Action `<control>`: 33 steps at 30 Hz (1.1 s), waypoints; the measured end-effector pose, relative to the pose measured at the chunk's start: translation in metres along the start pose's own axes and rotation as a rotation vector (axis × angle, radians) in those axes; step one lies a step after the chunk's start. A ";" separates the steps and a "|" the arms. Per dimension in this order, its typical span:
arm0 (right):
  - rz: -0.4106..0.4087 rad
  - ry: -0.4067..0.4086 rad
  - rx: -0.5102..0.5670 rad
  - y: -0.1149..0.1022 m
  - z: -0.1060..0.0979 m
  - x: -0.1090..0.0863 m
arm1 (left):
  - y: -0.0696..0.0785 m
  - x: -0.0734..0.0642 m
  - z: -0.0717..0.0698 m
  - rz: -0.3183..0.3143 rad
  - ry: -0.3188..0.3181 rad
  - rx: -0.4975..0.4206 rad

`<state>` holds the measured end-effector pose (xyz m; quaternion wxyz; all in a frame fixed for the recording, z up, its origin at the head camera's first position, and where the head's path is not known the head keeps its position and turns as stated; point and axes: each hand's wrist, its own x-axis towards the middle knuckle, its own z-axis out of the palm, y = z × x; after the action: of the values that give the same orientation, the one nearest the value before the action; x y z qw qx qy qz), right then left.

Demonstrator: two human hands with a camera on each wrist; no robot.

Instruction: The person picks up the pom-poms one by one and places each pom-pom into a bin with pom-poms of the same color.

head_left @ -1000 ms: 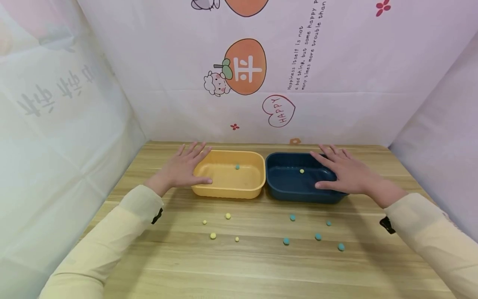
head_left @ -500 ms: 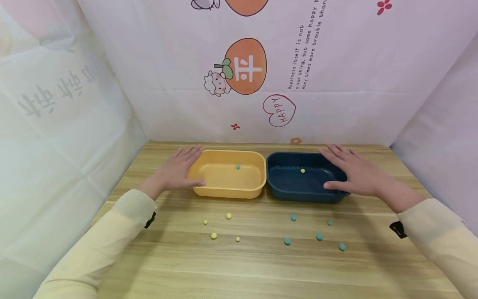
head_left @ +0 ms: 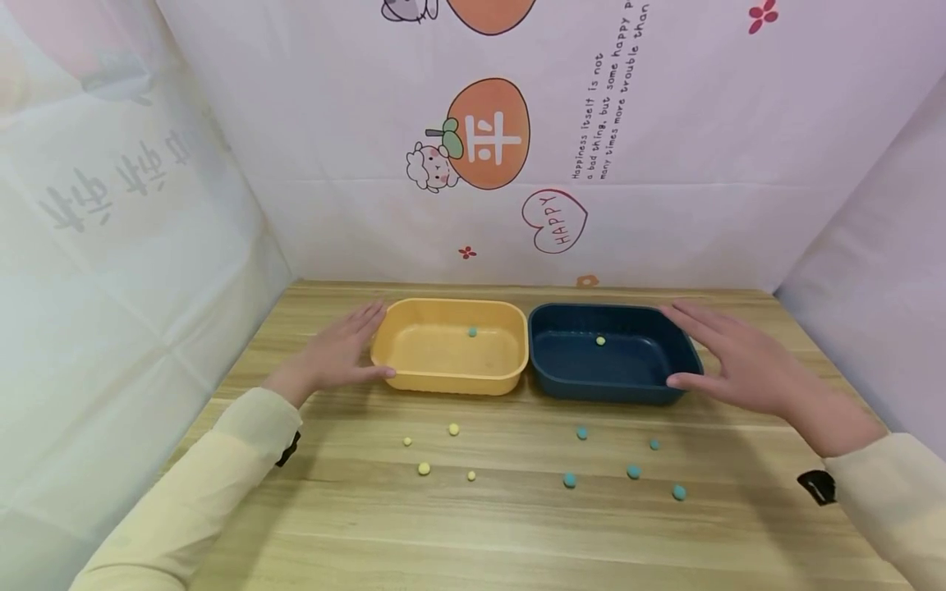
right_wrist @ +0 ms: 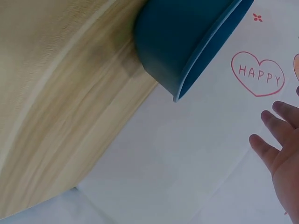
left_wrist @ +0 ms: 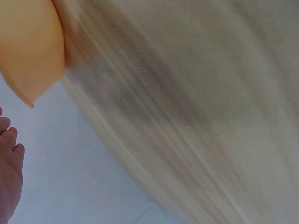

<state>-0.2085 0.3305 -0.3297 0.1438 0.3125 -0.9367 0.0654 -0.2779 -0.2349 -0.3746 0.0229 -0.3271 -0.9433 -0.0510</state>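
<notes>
A yellow tub (head_left: 451,383) and a dark blue tub (head_left: 606,392) stand side by side at the back of the table. My left hand (head_left: 332,355) is at the yellow tub's left end, fingers extended, thumb by the front rim. At the blue tub's right end is my right hand (head_left: 750,361), its fingers straight and thumb spread; whether either hand touches its tub I cannot tell. One small teal ball (head_left: 472,332) lies inside the yellow tub, and a small yellow ball (head_left: 600,341) inside the blue one. The wrist views show fingers of the left hand (left_wrist: 10,163) and right hand (right_wrist: 285,149).
In front of the yellow tub lie several pale yellow balls (head_left: 424,469). Several teal balls (head_left: 633,472) are scattered before the blue tub. The wooden table (head_left: 473,533) meets a printed white cloth (head_left: 665,230) behind, and more cloth hangs at both sides.
Both hands have moved outward, left hand to the left and right hand to the right, and come down slightly from over the tubs to their outer ends. Tubs and balls stay put.
</notes>
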 end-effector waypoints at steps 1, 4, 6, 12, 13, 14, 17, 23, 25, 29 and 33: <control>-0.010 0.023 0.001 0.000 0.000 -0.003 | -0.001 -0.001 0.001 -0.007 -0.004 -0.009; -0.051 0.097 0.002 0.000 0.000 -0.011 | -0.003 -0.003 0.006 -0.017 -0.006 -0.023; -0.074 0.139 0.011 0.000 -0.001 -0.016 | -0.004 -0.004 0.009 -0.024 -0.004 -0.031; -0.105 0.190 0.004 -0.001 0.000 -0.031 | -0.007 -0.003 0.015 -0.036 0.002 -0.040; -0.110 0.195 -0.003 -0.001 0.000 -0.034 | -0.008 -0.003 0.016 -0.036 0.001 -0.038; -0.118 0.204 -0.005 -0.002 0.001 -0.036 | -0.009 -0.003 0.018 -0.035 0.001 -0.039; -0.141 0.231 -0.004 -0.004 0.003 -0.041 | -0.011 -0.003 0.022 -0.033 -0.002 -0.032; -0.148 0.249 0.046 -0.009 0.012 -0.052 | -0.013 -0.004 0.026 -0.039 -0.004 -0.049; -0.130 0.241 0.053 -0.011 0.016 -0.057 | -0.012 -0.004 0.026 -0.041 -0.001 -0.061; -0.109 0.218 0.065 -0.015 0.024 -0.066 | -0.012 -0.003 0.028 -0.042 -0.001 -0.066; -0.078 0.175 0.092 -0.019 0.033 -0.072 | -0.011 -0.002 0.029 -0.046 0.000 -0.074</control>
<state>-0.1496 0.3489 -0.3832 0.2129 0.3479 -0.9038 0.1297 -0.2834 -0.2421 -0.4045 0.0097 -0.3060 -0.9480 -0.0865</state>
